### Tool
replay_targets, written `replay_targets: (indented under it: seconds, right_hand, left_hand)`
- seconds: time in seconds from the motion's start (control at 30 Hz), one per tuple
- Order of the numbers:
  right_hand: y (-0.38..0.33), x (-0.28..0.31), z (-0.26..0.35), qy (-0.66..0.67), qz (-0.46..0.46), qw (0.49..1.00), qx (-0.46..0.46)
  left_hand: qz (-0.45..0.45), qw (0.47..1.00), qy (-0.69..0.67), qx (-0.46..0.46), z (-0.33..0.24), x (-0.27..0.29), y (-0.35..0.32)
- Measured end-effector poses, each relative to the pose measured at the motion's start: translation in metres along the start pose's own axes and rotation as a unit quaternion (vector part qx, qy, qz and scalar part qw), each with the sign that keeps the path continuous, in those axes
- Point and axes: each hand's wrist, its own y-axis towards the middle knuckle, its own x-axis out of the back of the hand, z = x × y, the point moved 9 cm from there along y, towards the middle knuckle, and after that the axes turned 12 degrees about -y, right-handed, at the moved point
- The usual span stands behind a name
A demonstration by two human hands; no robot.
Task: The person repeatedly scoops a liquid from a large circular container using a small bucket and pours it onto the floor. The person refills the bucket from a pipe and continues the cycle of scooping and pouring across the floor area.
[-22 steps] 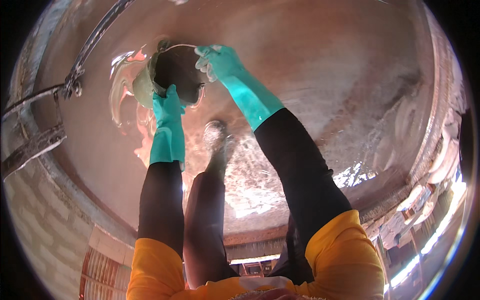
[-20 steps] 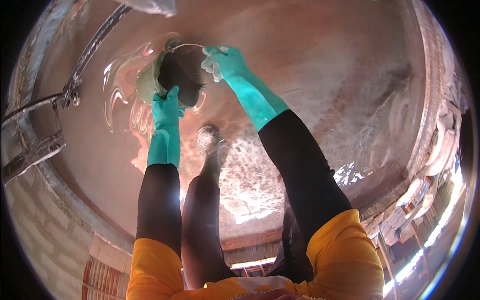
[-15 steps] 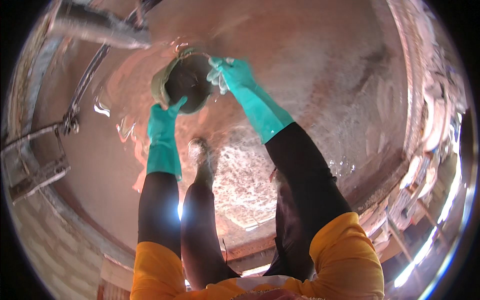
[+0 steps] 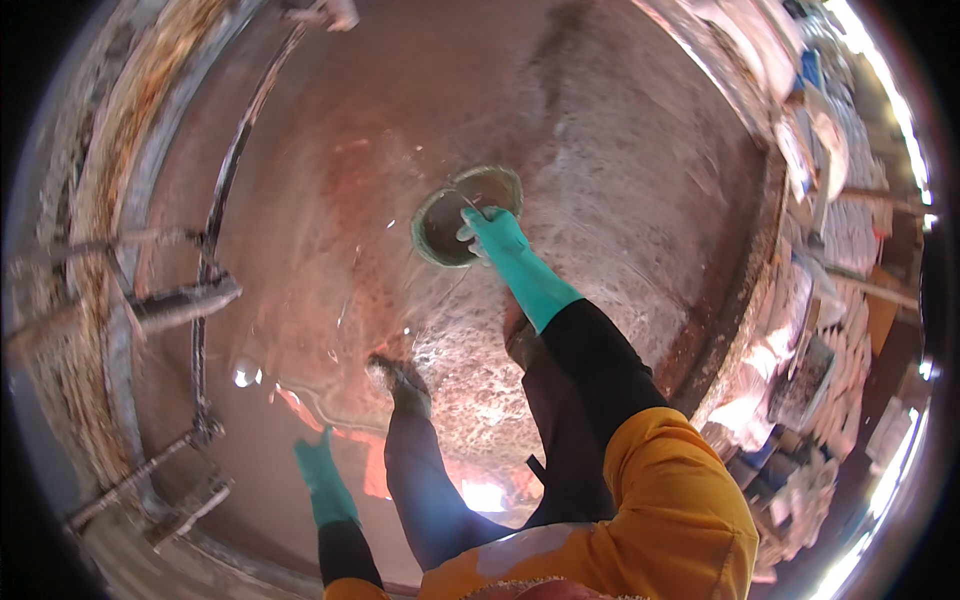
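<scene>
I hold a round, greenish-rimmed bucket [image 4: 424, 240] by its thin handle, with my right hand [image 4: 490, 233] closed at it in a teal rubber glove. The bucket sits low in murky reddish-brown water [image 4: 310, 230], its opening facing up toward me. What fills it is dark and hard to make out. My left hand [image 4: 324, 475], gloved in the same teal, hangs free at the lower left, thumb and fingers apart. It is away from the bucket, beside my left leg. My booted feet stand in the water.
A metal frame with bars and step-like plates [image 4: 185, 305] stands at the left, by a rough basin wall [image 4: 105, 260]. Along the right runs a raised basin edge [image 4: 745, 310], with stacked pale sacks [image 4: 835, 370] beyond it. Light glares off the water near my legs.
My left hand has let go of the bucket and drawn back toward my left leg. The bucket is now at my right hand alone, and the whole view has turned.
</scene>
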Motion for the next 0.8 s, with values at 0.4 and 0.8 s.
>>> replay_targets:
  seconds: [0.4,0.8]
  right_hand:
    - [-0.209,0.391,-0.137,0.259,-0.279,0.923,-0.058]
    - [-0.438,0.587,-0.294,0.379,-0.429,0.802,-0.169]
  left_hand:
    - [0.244,0.878,-0.407,0.066,-0.197,0.068,-0.15]
    - [0.275,0.902,-0.307,0.124,-0.451,0.089,-0.272]
